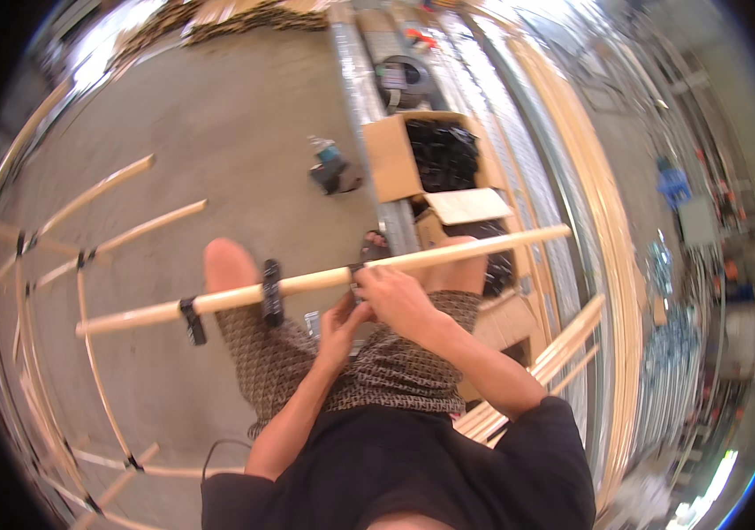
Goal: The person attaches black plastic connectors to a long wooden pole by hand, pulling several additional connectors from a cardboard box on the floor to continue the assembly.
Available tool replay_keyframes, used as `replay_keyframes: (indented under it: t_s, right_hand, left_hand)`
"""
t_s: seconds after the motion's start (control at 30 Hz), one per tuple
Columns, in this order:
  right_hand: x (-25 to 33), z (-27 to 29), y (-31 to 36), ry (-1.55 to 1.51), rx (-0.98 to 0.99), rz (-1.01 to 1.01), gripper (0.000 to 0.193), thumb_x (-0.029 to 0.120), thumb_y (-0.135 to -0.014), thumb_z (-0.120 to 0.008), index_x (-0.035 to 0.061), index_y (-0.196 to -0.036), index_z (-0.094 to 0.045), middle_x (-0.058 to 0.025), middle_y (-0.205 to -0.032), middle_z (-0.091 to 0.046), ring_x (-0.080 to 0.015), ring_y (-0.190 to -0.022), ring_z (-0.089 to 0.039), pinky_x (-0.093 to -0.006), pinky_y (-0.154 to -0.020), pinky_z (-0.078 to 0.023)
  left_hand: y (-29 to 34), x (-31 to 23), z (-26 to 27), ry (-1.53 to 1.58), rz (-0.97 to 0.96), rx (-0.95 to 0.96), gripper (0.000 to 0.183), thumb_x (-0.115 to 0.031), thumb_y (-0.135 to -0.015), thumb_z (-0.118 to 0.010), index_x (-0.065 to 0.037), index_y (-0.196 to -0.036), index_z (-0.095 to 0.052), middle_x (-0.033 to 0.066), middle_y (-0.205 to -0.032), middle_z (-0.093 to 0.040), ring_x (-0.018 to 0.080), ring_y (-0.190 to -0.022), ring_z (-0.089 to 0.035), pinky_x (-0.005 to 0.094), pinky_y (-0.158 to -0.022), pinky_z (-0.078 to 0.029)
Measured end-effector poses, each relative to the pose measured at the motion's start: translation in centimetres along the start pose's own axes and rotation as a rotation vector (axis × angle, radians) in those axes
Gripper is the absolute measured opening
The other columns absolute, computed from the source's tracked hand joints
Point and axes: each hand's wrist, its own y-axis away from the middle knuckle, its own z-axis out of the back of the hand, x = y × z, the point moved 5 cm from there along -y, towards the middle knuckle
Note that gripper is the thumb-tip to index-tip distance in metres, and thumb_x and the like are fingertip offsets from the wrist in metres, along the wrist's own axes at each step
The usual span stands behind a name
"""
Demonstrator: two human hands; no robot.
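Observation:
A long pale wooden pole [315,281] lies across my knees, its right end higher in the view. Three black plastic clamps sit along it: one on the left [191,321], a longer one [272,293], and one at the middle [357,272] by my hands. My right hand [390,296] is closed over the pole at the middle clamp, fingertips on the clamp. Just below the pole, my left hand [339,327] has its fingers bent and pinched at the clamp's lower part, next to my right fingers. My fingers partly hide that clamp.
Wooden pole frames [86,265] with black joints stand at left. A teal and black power tool [333,172] lies on the concrete floor. At right, an open cardboard box [392,163] holds black parts [441,155], another box behind my knee. Long wooden strips [603,221] and metal profiles run alongside.

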Motion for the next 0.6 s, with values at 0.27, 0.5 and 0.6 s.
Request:
replay_keyframes:
  t_s: [0.27, 0.5, 0.6]
  right_hand:
    - [0.3, -1.2, 0.5, 0.213, -0.082, 0.078, 0.020, 0.013, -0.080, -0.066, -0.0006, -0.093, -0.060, -0.0130, -0.089, -0.063, -0.0274, -0.087, -0.066, -0.0359, -0.078, -0.054]
    - [2.4, -2.5, 2.0, 0.202, -0.251, -0.429, 0.019, 0.016, -0.080, -0.065, 0.0016, -0.091, -0.062, -0.0094, -0.086, -0.062, -0.0236, -0.084, -0.064, -0.0326, -0.070, -0.052]
    - [2.3, -2.3, 3.0, 0.201, -0.380, -0.428, 0.015, 0.016, -0.082, -0.064, 0.0034, -0.090, -0.068, -0.0061, -0.086, -0.063, -0.0227, -0.086, -0.064, -0.0313, -0.067, -0.051]
  left_hand:
    - [-0.1, 0.0, -0.3, 0.023, -0.016, -0.020, 0.048, -0.018, -0.102, -0.067, 0.008, -0.141, -0.054, 0.0096, -0.128, -0.066, 0.0158, -0.116, -0.062, 0.0325, -0.102, -0.049]
    - [0.2, 2.0, 2.0, -0.076, 0.009, -0.002, 0.033, -0.018, -0.095, -0.071, 0.005, -0.117, -0.062, 0.0075, -0.112, -0.068, 0.0139, -0.098, -0.067, 0.0282, -0.084, -0.055]
    - [0.0, 1.8, 2.6, -0.124, 0.002, 0.060, 0.030, -0.016, -0.097, -0.068, 0.005, -0.116, -0.059, 0.0080, -0.109, -0.067, 0.0152, -0.094, -0.067, 0.0284, -0.082, -0.055]
